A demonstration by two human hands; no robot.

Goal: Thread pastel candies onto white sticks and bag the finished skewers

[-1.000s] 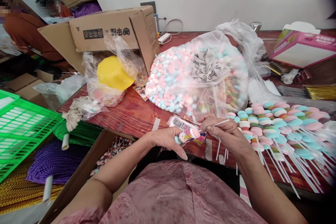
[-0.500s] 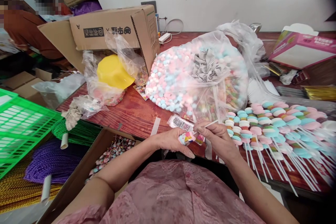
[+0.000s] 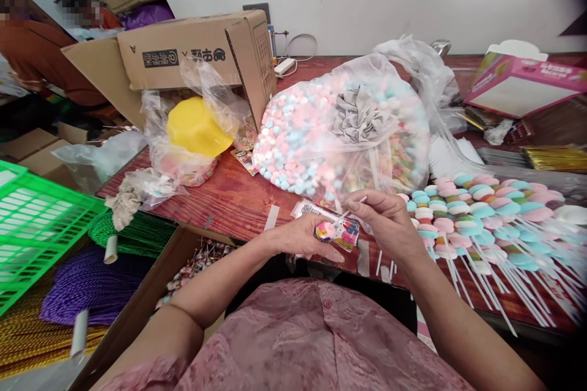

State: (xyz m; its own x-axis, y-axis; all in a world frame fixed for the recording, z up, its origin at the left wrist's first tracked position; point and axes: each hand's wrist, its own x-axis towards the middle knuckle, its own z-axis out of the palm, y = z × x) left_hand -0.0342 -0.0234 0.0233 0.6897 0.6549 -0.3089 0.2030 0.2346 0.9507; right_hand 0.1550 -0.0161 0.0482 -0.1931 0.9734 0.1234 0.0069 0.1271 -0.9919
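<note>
My left hand (image 3: 302, 238) is closed around a small stack of pink and white marshmallows (image 3: 326, 231), largely hidden by its fingers. My right hand (image 3: 384, 219) pinches a thin white stick (image 3: 351, 211) whose lower end reaches the marshmallows. How deep the stick sits in them I cannot tell. A colourful printed card (image 3: 348, 234) lies just beyond my left fingertips at the table edge. Close by on the right, many marshmallow skewers (image 3: 477, 211) lie in overlapping rows with white sticks pointing toward me. A large clear bag of pastel marshmallows (image 3: 293, 134) rests ahead of both hands.
On the wooden table (image 3: 220, 208) stand a cardboard box (image 3: 183, 52) and a bag with a yellow bowl-like piece (image 3: 195, 125). A pink display box (image 3: 518, 82) is at back right. At left are a green crate (image 3: 41, 220) and purple twisted bundles (image 3: 96, 287). A person (image 3: 50, 55) is beyond.
My right hand has shifted slightly up and right, away from my left hand, and grips higher on the stick. My left hand has stayed nearly in place.
</note>
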